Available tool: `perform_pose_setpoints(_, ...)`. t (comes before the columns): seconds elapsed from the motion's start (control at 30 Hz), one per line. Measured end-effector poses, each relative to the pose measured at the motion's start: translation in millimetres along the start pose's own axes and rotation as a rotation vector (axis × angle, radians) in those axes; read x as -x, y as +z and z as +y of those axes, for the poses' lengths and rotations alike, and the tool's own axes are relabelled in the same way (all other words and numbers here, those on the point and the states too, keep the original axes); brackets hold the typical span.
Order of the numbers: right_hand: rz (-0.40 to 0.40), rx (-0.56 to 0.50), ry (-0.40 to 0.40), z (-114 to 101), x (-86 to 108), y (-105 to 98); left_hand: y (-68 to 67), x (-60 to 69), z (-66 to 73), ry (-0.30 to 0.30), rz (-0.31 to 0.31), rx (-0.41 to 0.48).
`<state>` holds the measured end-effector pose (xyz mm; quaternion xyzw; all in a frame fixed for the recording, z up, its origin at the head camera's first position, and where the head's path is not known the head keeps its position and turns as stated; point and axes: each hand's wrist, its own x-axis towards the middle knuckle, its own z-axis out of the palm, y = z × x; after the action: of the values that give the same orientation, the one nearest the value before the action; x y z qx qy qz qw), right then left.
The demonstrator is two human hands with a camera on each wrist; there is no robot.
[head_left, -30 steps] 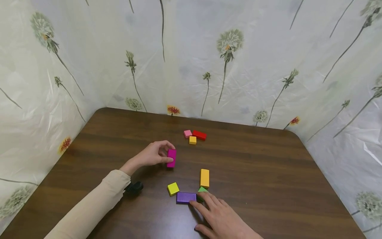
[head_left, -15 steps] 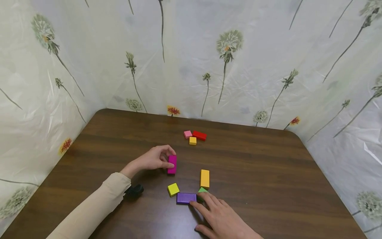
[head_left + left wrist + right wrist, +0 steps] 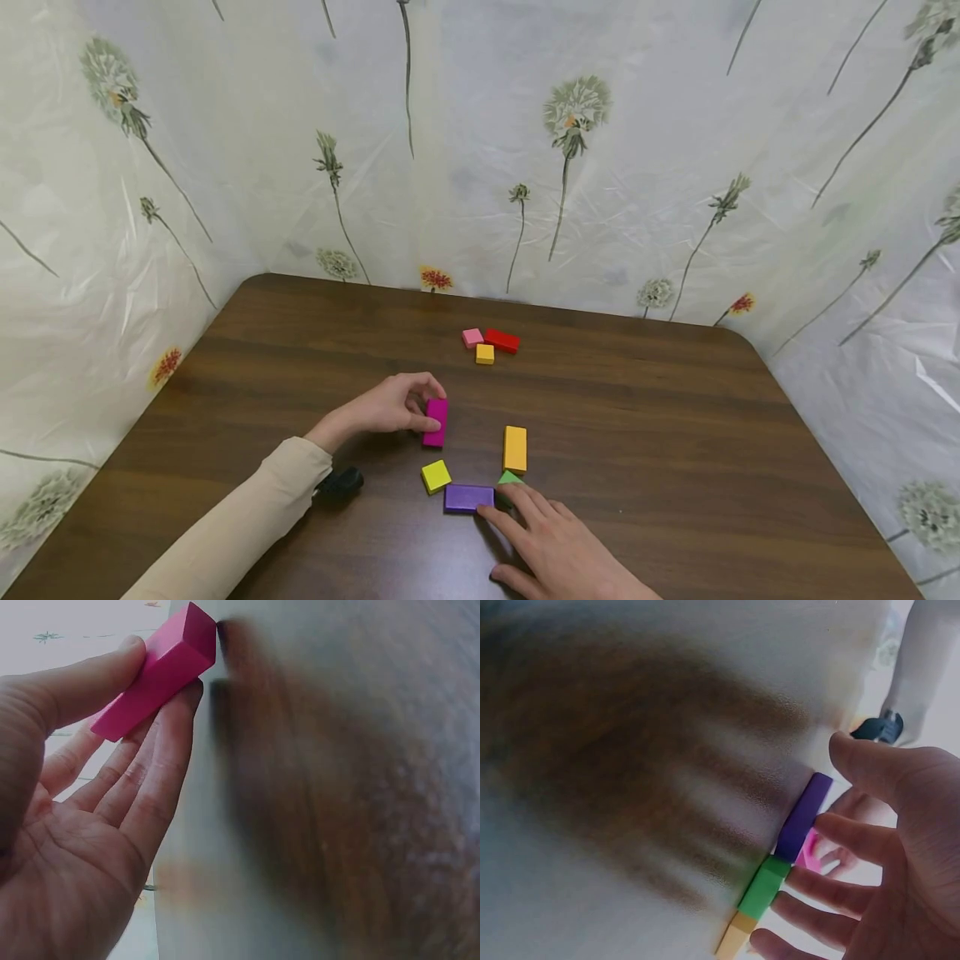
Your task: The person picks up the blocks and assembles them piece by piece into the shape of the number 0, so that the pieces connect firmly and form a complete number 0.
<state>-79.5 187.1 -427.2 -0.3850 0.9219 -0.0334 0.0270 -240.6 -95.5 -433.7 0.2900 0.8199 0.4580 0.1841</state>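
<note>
My left hand (image 3: 388, 407) pinches a magenta rectangular block (image 3: 436, 423) between thumb and fingers, behind a yellow block (image 3: 435, 477). In the left wrist view, the thumb lies on one side of the magenta block (image 3: 161, 675) and fingertips on the other. My right hand (image 3: 555, 537) has its fingers spread and fairly straight. Its fingertips touch a purple block (image 3: 468, 499) and a green block (image 3: 510, 477), which is partly hidden by them. Seen from the right wrist, the purple block (image 3: 804, 817), green block (image 3: 765, 887) and orange block (image 3: 736, 936) stand in a row.
Beyond the green block lies the orange block (image 3: 515, 450). Farther back on the brown wooden table (image 3: 637, 400) sit a pink block (image 3: 472, 337), a red block (image 3: 502, 341) and a small yellow-orange block (image 3: 485, 354). A flower-printed sheet (image 3: 480, 167) hangs behind the table.
My left hand has brought the magenta block nearer to me and slightly right, closer to the yellow block. The right hand stays where it was.
</note>
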Motion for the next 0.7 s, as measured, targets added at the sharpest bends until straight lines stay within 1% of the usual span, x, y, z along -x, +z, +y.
perform_pose_setpoints(0.23, -0.011, -0.007, 0.004, 0.2, -0.3, -0.7, 3.3, -0.9, -2.7, 0.012, 0.011, -0.072)
perform_pose_setpoints(0.47, -0.027, -0.017, 0.014, 0.7, -0.1, -0.5, 6.7, -1.4, -1.3, -0.026, 0.023, -0.145)
perform_pose_setpoints(0.7, -0.02, -0.014, 0.015, 0.5, -0.3, 1.0, 8.9, -1.3, -1.0, -0.02, 0.031, -0.199)
